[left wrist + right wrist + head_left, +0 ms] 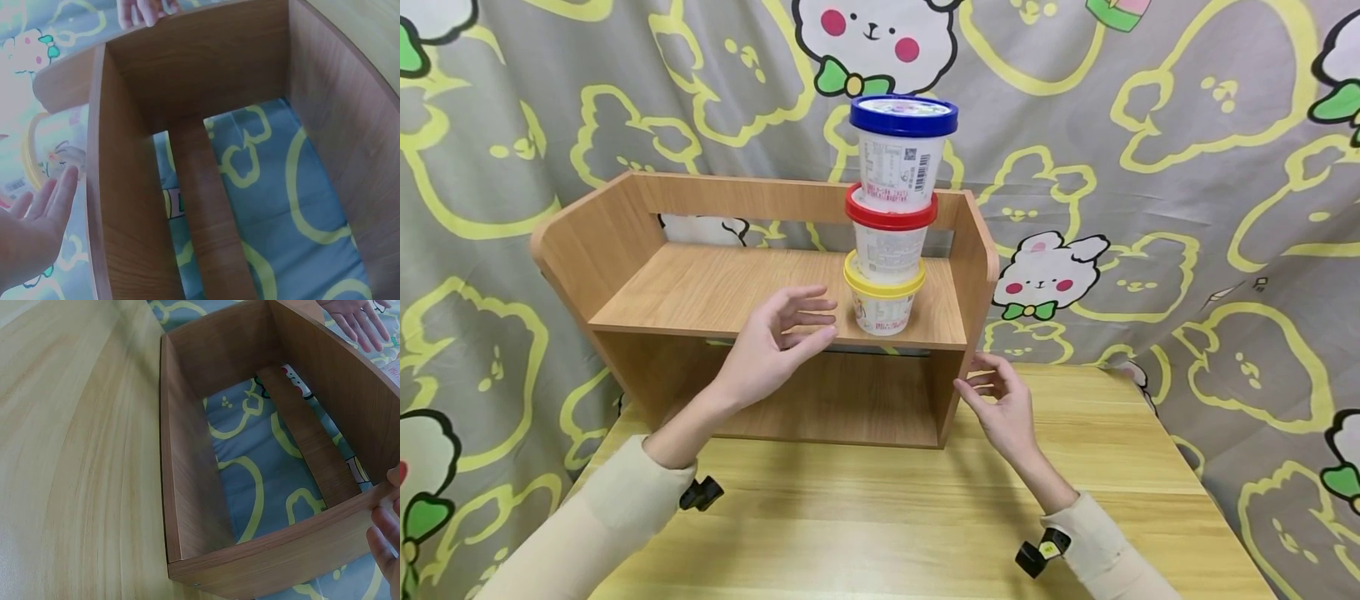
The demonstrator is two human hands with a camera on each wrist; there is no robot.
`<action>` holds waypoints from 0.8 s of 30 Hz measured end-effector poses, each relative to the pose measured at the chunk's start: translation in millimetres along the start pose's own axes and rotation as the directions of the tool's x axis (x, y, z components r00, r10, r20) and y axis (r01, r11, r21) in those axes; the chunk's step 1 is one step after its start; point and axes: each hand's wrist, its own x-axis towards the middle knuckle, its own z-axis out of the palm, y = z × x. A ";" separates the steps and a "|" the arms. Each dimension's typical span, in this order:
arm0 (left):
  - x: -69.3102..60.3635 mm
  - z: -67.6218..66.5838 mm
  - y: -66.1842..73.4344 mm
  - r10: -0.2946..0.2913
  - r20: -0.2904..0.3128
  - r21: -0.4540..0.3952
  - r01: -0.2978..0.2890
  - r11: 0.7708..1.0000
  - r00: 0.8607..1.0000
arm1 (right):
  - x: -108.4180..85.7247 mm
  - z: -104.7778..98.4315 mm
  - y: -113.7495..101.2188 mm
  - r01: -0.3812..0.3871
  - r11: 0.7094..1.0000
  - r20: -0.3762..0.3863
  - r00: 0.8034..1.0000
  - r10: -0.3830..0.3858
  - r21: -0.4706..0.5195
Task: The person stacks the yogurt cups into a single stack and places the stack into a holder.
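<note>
Three lidded paper tubs stand stacked on the upper board of a wooden desktop shelf [752, 287], near its right end. The yellow-lidded tub [882, 312] is lowest, the red-lidded tub [889, 254] sits in the middle, and the blue-lidded tub [898, 167] tops the stack, which leans slightly right. Beside the lowest tub, my left hand [778, 333] holds nothing, fingers extended and apart from it in the left wrist view. My right hand [1003, 408] touches the shelf's right side panel [287, 550], thumb at its front edge and fingers along the outer face.
The shelf stands on a light wooden table [865, 517], toward the back. Its lower compartment [842, 396] has a partly open back. A grey patterned curtain [1210, 208] hangs behind and beside the table. A black wrist mount [1042, 552] is on the right sleeve.
</note>
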 end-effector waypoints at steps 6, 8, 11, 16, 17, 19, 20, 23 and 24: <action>-14.2 3.3 -3.4 0.027 0.002 0.007 -0.027 1.000 1.000 | 0.7 -0.4 -0.2 -0.002 1.000 0.002 1.000 0.002 0.006; -19.0 4.8 -4.1 0.039 0.004 0.017 -0.039 0.999 0.999 | 0.6 -0.2 -0.8 -0.003 1.000 -0.001 1.000 0.003 0.010; -25.5 7.1 -6.9 0.068 0.009 0.049 -0.068 0.996 0.998 | 0.4 0.5 -0.5 -0.001 1.000 -0.006 1.000 0.002 0.016; -33.6 11.4 -15.4 0.117 0.010 0.147 -0.117 0.982 0.993 | -1.4 1.0 0.0 0.027 0.999 -0.026 0.999 -0.026 0.025; -34.9 12.4 -17.2 0.128 0.010 0.161 -0.128 0.979 0.992 | -2.2 0.7 -0.6 0.034 0.999 -0.030 0.999 -0.033 0.026; -37.6 14.9 -21.3 0.156 0.010 0.193 -0.155 0.969 0.988 | -4.4 -0.5 -1.2 0.042 0.999 -0.037 0.998 -0.041 0.026; -39.0 16.3 -23.3 0.169 0.009 0.206 -0.167 0.964 0.986 | -5.6 -1.5 -1.5 0.043 0.999 -0.038 0.998 -0.042 0.029; -44.4 20.9 -28.4 0.203 0.020 0.250 -0.201 0.947 0.979 | -10.1 -5.8 -3.0 0.039 0.999 -0.034 0.999 -0.038 0.031; -46.5 22.6 -29.9 0.210 0.025 0.268 -0.209 0.941 0.977 | -11.7 -7.7 -3.2 0.039 0.999 -0.030 0.999 -0.038 0.030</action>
